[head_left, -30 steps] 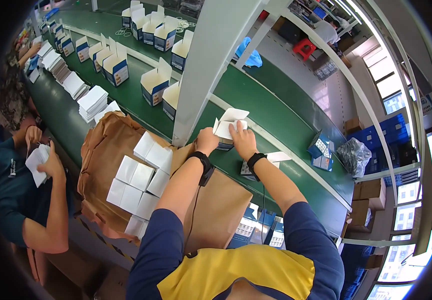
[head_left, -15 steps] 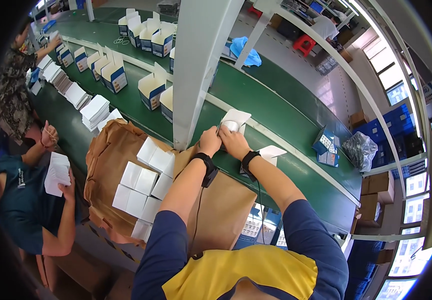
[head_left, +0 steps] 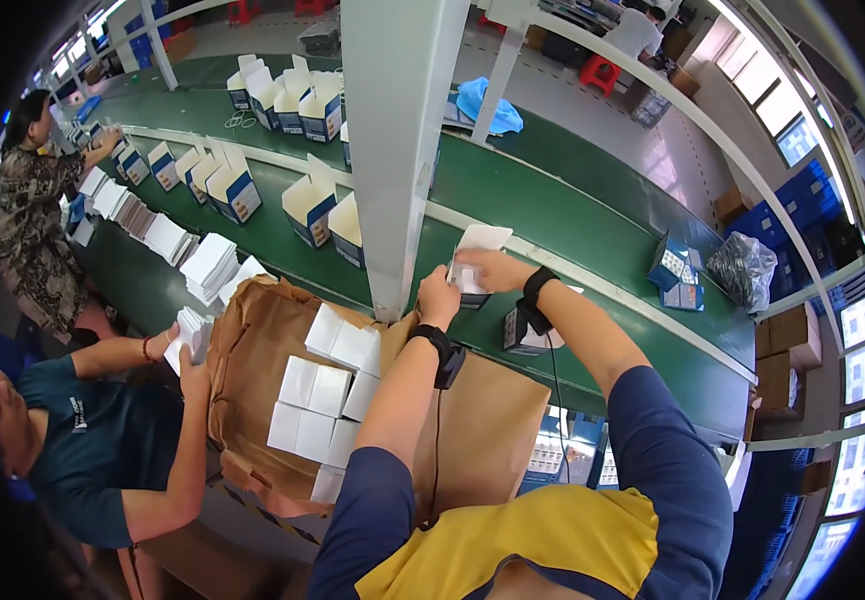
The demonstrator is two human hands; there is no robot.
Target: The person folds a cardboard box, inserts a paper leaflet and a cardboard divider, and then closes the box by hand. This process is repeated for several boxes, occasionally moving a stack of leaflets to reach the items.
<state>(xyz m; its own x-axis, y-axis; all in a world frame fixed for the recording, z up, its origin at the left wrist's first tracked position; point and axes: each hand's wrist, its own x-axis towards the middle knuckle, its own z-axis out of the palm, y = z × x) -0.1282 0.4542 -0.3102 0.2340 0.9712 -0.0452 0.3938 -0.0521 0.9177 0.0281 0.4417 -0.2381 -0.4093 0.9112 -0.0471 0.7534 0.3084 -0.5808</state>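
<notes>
L hand (head_left: pixel 440 300) had box (head_left: pixel 474 300) by its L side; R hand (head_left: pixel 498 270) worked at the open top, grip couldn't tell; wht packs (head_left: pixel 299 382) sat off L!

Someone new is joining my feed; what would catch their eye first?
Probably the pale post, rising through the middle. Right of its foot, the left hand and right hand are at an open box. Lower, left of the post's foot, white boxes sit in a brown carton.

White-flapped box (head_left: pixel 486 238), upright, on green belt (head_left: pixel 435 245)
</notes>
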